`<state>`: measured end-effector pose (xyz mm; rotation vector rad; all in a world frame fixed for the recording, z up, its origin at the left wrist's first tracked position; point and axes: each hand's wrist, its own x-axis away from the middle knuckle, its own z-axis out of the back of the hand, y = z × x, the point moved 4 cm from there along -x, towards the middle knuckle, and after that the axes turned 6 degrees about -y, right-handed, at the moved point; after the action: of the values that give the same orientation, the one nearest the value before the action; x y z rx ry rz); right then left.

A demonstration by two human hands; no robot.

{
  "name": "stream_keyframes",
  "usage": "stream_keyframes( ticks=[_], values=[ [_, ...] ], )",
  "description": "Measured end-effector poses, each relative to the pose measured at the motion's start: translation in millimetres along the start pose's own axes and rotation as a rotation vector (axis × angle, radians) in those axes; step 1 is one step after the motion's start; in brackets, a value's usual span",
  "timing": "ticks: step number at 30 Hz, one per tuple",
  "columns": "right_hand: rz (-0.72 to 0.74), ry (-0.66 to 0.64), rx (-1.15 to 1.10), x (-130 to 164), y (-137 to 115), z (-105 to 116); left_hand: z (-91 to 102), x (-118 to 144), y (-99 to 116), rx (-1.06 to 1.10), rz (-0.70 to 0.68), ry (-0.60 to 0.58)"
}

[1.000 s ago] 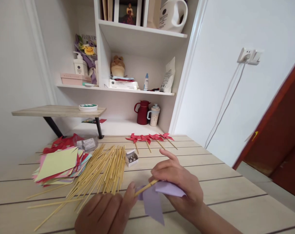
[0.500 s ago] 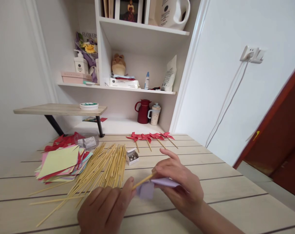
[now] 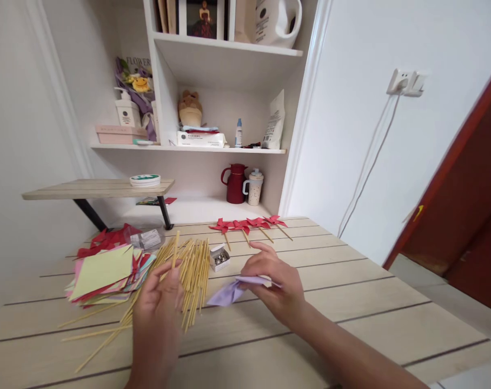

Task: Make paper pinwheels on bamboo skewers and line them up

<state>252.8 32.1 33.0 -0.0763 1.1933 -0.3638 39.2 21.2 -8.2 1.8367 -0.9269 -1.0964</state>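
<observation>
My right hand [image 3: 272, 283] pinches a folded lilac paper [image 3: 231, 290] just above the wooden table [image 3: 351, 302]. My left hand [image 3: 158, 302] holds one bamboo stick [image 3: 174, 249] upright over the loose pile of bamboo sticks [image 3: 188, 273]. A small open box of metal pins [image 3: 219, 258] stands between the two hands, a little farther back. Several finished red paper pinwheels [image 3: 247, 225] lie in a row at the table's far edge.
A stack of coloured paper squares [image 3: 103, 267] lies at the left, with red paper [image 3: 103, 237] and a clear packet [image 3: 148, 237] behind it. White shelves hold a red jug [image 3: 235, 183], a mug [image 3: 253, 188] and bottles. A low wooden riser [image 3: 95, 188] stands at the back left.
My left hand has pulled the stick away from the lilac paper and carried it left over the stick pile. My right hand has moved back and left with the paper.
</observation>
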Motion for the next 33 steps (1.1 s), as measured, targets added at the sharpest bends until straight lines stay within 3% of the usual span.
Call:
stream_keyframes(
  ticks=[3,6,9,12,18,25,33],
  values=[
    [-0.154,0.037,-0.065,6,14,-8,-13.3,-2,-4,0.229,0.217,-0.105],
    [-0.346,0.079,-0.113,13,27,-16,-24.4,3,-7,0.204,0.319,-0.211],
    [-0.421,0.079,-0.125,16,31,-20,-30.5,8,-10,0.137,0.374,-0.289],
    [-0.328,0.048,-0.058,15,28,-19,-32.1,10,-13,0.129,0.376,-0.322],
    [0.014,-0.054,0.161,11,22,-11,-22.1,2,-15,0.236,0.298,-0.269],
    [0.086,-0.016,0.253,8,32,0,-15.0,4,-23,0.140,0.301,-0.237],
    [0.084,-0.033,0.216,7,33,0,-33.8,-2,2,0.169,0.260,-0.335]
  ],
)
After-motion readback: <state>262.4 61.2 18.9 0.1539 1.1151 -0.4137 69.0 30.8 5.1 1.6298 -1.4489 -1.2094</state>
